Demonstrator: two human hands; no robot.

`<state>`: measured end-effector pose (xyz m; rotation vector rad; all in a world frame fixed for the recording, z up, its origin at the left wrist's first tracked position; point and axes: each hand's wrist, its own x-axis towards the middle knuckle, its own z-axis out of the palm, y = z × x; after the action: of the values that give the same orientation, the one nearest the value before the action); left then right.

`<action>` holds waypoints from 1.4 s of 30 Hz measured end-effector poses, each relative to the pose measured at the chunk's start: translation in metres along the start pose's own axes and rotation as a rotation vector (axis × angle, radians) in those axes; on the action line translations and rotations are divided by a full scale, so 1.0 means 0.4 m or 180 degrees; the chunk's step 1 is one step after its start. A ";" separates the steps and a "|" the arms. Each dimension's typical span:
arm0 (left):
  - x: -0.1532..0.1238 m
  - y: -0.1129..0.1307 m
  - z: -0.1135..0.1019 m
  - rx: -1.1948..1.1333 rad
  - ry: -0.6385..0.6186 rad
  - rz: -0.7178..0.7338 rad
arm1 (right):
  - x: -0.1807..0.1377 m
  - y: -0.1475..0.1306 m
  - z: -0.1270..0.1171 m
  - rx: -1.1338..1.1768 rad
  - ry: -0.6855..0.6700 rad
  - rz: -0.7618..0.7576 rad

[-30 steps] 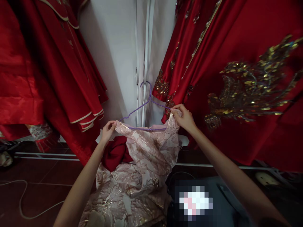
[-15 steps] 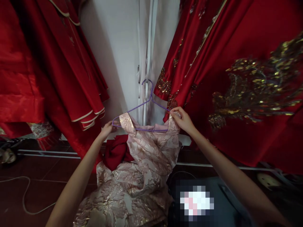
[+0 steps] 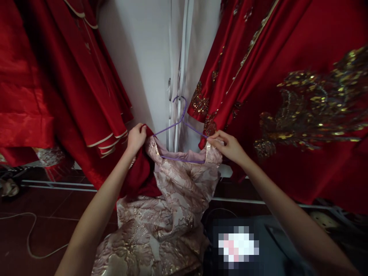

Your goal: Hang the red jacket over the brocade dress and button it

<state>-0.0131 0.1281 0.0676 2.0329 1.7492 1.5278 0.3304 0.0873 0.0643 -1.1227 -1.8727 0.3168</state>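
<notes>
L hand was closed on red cloth at left end of wire hanger. R hand pinched the brocade dress strap at right end, w/ dress hanging between them. Risk: left strap could've slid off the wire, or hook snagged embroidered gown.

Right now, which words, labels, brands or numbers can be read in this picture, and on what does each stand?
None: no readable text shows.
The pink dress in the right hand and the red cloth in the left hand bear no label in view.
The gold embroidery on the red gown is ornament, not letters.
The blurred patch below cannot be read.
</notes>
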 end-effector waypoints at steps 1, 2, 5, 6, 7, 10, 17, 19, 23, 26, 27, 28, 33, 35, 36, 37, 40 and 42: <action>-0.008 0.052 0.012 -0.0123 0.0090 0.0059 | -0.008 -0.019 -0.008 0.0054 -0.0147 0.0019; -0.022 0.101 0.024 -0.0225 0.0162 0.0133 | -0.014 -0.038 -0.016 0.0088 -0.0264 0.0050; -0.063 0.201 0.049 -0.0596 0.0132 0.0476 | -0.022 -0.075 -0.037 0.0124 -0.0373 0.0165; -0.071 0.214 0.051 -0.0678 0.0063 0.0542 | -0.016 -0.077 -0.041 0.0118 -0.0374 0.0183; -0.072 0.219 0.049 -0.0719 -0.0044 0.0586 | -0.005 -0.073 -0.044 0.0104 -0.0365 0.0201; -0.050 0.195 0.033 -0.0653 -0.0412 0.0721 | 0.056 -0.036 -0.036 0.0176 -0.0764 0.0513; 0.043 0.100 0.016 -0.1117 -0.1617 0.0617 | 0.189 0.021 0.092 0.0486 -0.3228 0.0969; 0.059 0.084 0.012 -0.1196 -0.1686 0.0479 | 0.191 0.016 0.136 0.0699 -0.3196 0.0709; 0.067 0.066 -0.004 -0.1589 -0.1771 0.0127 | 0.175 0.001 0.178 0.1122 -0.3126 0.0544; 0.054 0.057 -0.009 -0.2024 -0.1779 -0.0317 | 0.163 -0.014 0.174 0.1398 -0.3277 0.0485; 0.048 0.055 -0.010 -0.2124 -0.1728 -0.0459 | 0.159 -0.019 0.173 0.1470 -0.3406 0.0484; 0.041 0.054 -0.010 -0.2192 -0.1668 -0.0574 | 0.156 -0.022 0.173 0.1495 -0.3535 0.0509; 0.014 0.073 -0.026 -0.2334 -0.1825 -0.0525 | 0.147 -0.008 0.200 0.1365 -0.3365 0.0713; 0.009 0.085 -0.042 -0.2236 -0.2026 -0.0341 | 0.156 0.006 0.200 0.1120 -0.2875 0.0401; 0.009 0.089 -0.049 -0.2128 -0.2095 -0.0258 | 0.164 0.013 0.193 0.0866 -0.2487 0.0167; 0.009 0.091 -0.055 -0.1988 -0.2140 -0.0172 | 0.173 0.019 0.181 0.0588 -0.2068 -0.0044; 0.009 0.087 -0.058 -0.1542 -0.2236 0.0187 | 0.202 0.031 0.126 -0.0133 -0.0935 -0.0385; 0.004 0.079 -0.049 -0.1361 -0.2228 0.0439 | 0.214 0.034 0.083 -0.0530 -0.0599 -0.0399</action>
<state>-0.0039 0.1079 0.0972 2.1085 0.9508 0.9149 0.2959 0.1708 0.0861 -1.1105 -2.1583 0.2038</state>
